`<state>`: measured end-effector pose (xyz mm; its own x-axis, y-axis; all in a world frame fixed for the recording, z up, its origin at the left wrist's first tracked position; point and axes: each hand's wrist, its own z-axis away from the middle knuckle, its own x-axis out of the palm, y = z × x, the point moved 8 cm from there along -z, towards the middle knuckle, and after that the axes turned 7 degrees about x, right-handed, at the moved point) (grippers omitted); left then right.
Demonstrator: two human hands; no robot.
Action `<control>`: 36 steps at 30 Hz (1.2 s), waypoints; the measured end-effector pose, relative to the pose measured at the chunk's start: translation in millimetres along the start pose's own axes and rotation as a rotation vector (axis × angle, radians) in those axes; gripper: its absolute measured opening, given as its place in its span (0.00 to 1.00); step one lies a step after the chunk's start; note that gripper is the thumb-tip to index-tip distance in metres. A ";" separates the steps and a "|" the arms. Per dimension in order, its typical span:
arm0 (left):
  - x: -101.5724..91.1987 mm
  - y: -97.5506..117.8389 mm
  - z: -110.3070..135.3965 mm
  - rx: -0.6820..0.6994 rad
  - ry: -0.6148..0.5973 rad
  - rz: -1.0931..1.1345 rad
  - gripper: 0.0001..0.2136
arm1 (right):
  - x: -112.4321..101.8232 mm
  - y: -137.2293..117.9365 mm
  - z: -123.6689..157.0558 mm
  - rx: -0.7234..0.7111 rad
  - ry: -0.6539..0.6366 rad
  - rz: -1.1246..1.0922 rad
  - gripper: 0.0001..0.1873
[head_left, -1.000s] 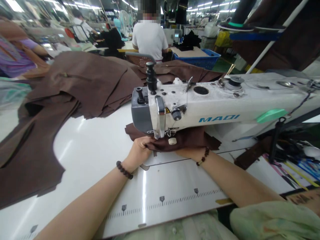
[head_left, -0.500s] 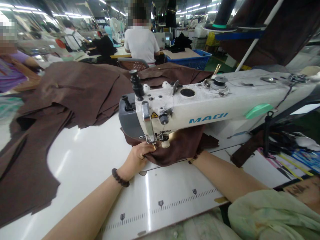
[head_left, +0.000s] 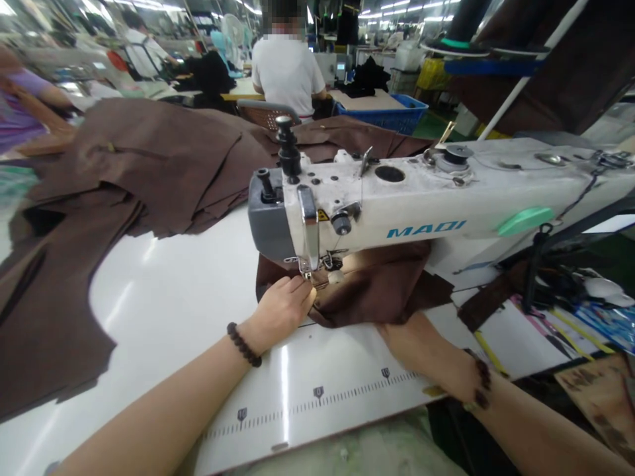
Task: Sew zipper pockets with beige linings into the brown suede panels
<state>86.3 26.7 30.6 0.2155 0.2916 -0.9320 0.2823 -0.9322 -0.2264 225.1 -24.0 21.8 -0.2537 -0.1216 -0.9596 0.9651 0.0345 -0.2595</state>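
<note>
- The left hand [head_left: 282, 307] lies on the brown fabric piece [head_left: 377, 291] right at the presser foot [head_left: 305, 270], its grip narrow, fingertips pinching the cloth edge.
- The right hand [head_left: 411, 340] sits at the near edge of that fabric, fingers tucked under the fold; how its grip stands cannot be told.
- The fabric lies bunched under the head of the Maqi sewing machine [head_left: 426, 198] on the white tabletop [head_left: 188, 291].
- A stack of brown cut pieces [head_left: 124, 172] covers the tabletop's left side, well apart.

A garment factory floor: industrial sewing machine [head_left: 397, 211], stacked brown fabric pieces [head_left: 149, 165], workers at stations.
</note>
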 end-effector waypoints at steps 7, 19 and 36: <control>9.4 -10.2 0.1 -0.078 -0.053 -0.035 0.12 | -62.8 -47.9 54.9 -0.473 -0.409 -0.379 0.16; 10.0 -15.8 -3.0 -0.237 -0.214 0.044 0.09 | 12.2 -61.2 -58.9 -0.218 0.173 0.229 0.20; 9.7 -9.2 9.1 -0.412 -0.286 0.101 0.29 | 22.0 -52.7 -58.0 -0.279 0.150 0.048 0.19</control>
<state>77.2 36.1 21.1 0.0121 0.0805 -0.9967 0.6306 -0.7742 -0.0548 164.9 29.0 8.0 -0.2351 0.0336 -0.9714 0.9264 0.3100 -0.2135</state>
